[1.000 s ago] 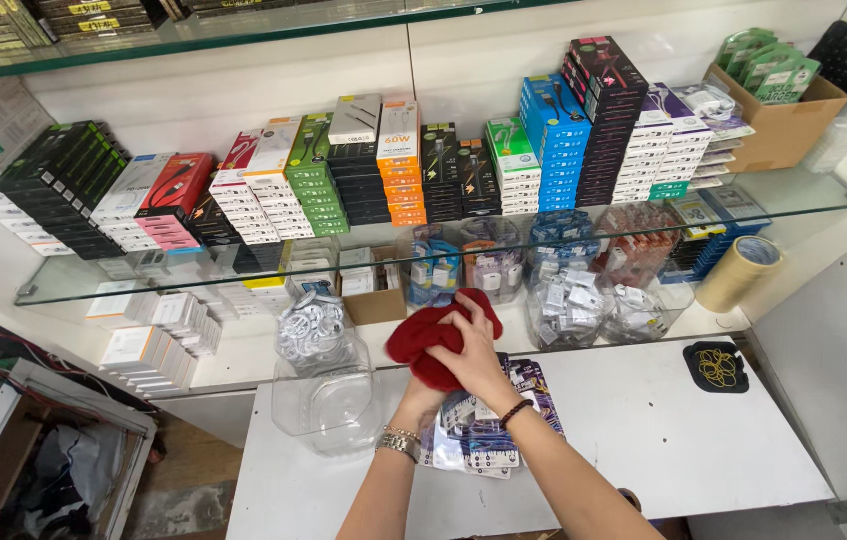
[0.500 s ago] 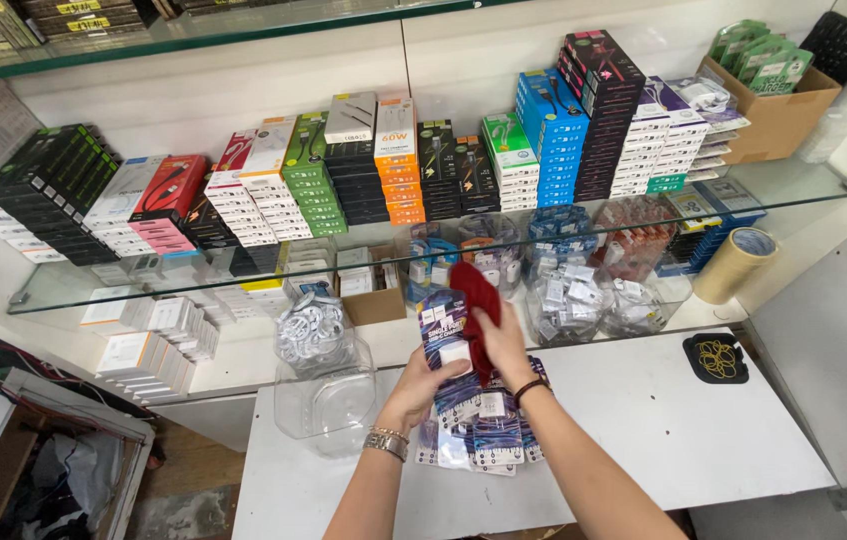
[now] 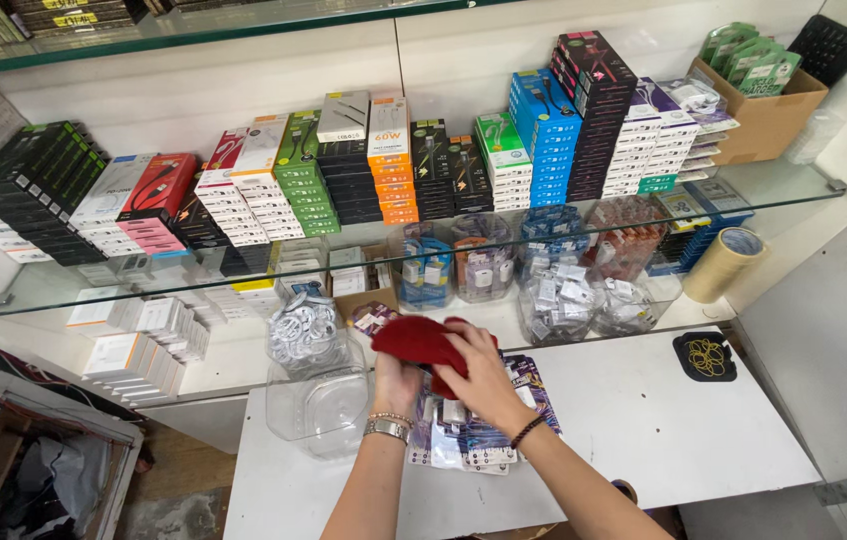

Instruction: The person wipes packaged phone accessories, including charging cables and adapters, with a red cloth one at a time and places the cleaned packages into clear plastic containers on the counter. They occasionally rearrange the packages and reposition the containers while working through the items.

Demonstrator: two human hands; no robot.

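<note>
change: half a second ago the red cloth stood up tall and narrow between the hands; now it lies low and spread wide over the packets, and both hands have dropped with it.
left hand: the left hand (image 3: 398, 380), with a metal watch at the wrist, is closed on the near left edge of the red cloth (image 3: 421, 340).
right hand: the right hand (image 3: 478, 375), a dark bead band at the wrist, lies over the right part of the cloth, fingers curled down onto it and clamped on the fabric.
cloth: bunched, held just above the pile of small packets (image 3: 468, 435), which lies on the white desk (image 3: 643, 420).
doing it well: by my judgement, keeping both hands gripping the cloth flat and low helps it wipe the packets evenly; pressing too hard could slide the loose pile toward the desk edge.
left of hands: a clear plastic jar (image 3: 321, 400) stands on the desk, just beside the left hand, with a bag of white coiled cables (image 3: 301, 328) behind it.
right of desk: a small black tray of rubber bands (image 3: 705, 356), well apart.
farther: a roll of tan tape (image 3: 725, 262) and bags of small parts under a glass shelf (image 3: 763, 185).
farthest: stacked coloured boxes (image 3: 543, 125) on that shelf.
</note>
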